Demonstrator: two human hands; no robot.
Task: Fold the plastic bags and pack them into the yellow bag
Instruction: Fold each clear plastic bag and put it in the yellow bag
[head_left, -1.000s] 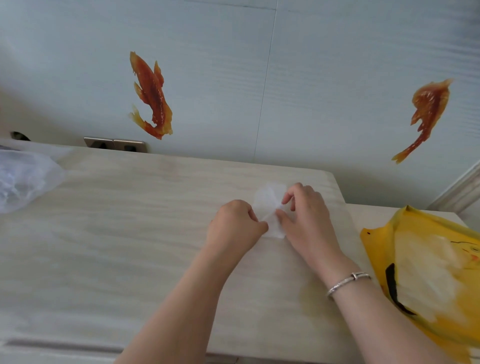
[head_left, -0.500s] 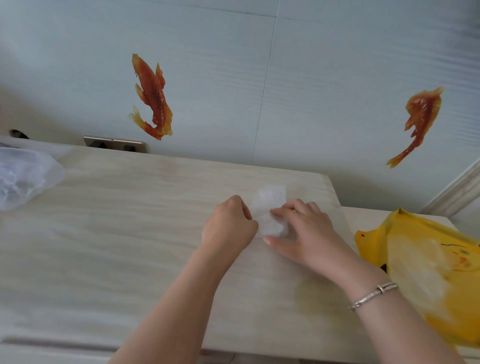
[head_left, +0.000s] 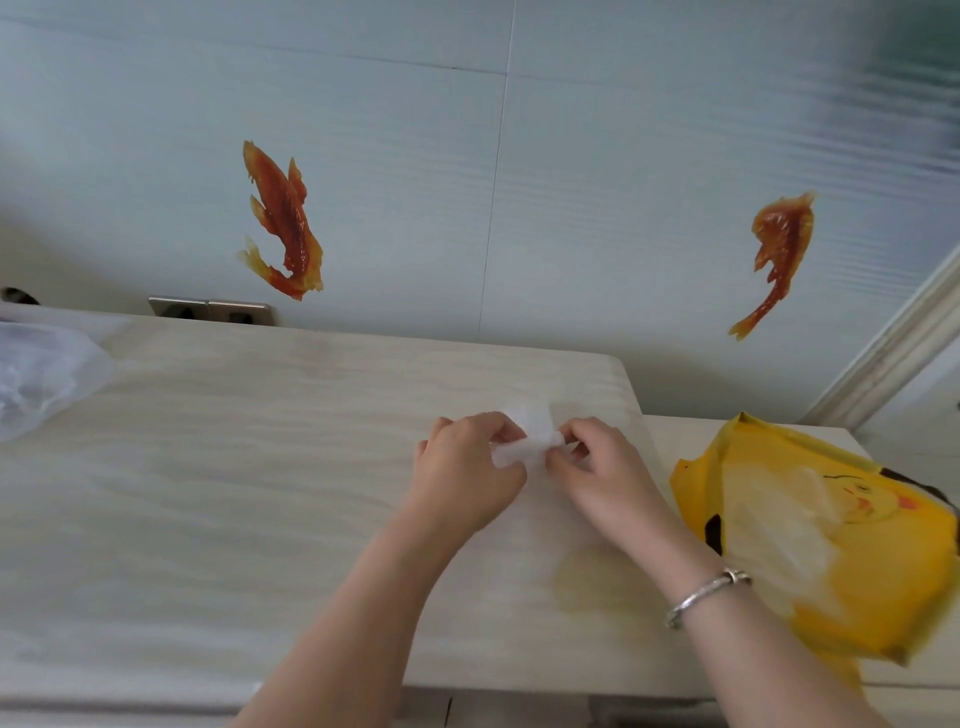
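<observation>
Both hands have drawn closer together over the last second, and the small white plastic bag (head_left: 527, 436) now sits bunched between them instead of lying flat under the right hand's fingers. That bag is a compact folded wad near the right end of the pale wood-grain table (head_left: 234, 467), lifted slightly or resting just on the surface; which of the two cannot be told. The left hand (head_left: 467, 478) grips its left part, fingers curled over the top and thumb tucked beneath. The right hand (head_left: 597, 473) pinches the bag's right end between thumb and bent fingertips. The two hands nearly touch across the wad.

A silver bracelet (head_left: 709, 595) circles the right wrist. Just to the right of that arm lies the yellow bag (head_left: 831, 545), spread flat on a lower ledge beside the table, printed with a cartoon face and showing a black handle cut-out near its left edge. Well apart, at the far left edge of the table, sits a heap of clear plastic bags (head_left: 36, 374), crumpled and partly out of view.

Behind the table a wall of pale tiles carries two orange fish stickers, one (head_left: 283, 223) above the left half and one (head_left: 776, 254) toward the right. A metal wall socket (head_left: 210, 310) shows just over the table's back edge.
</observation>
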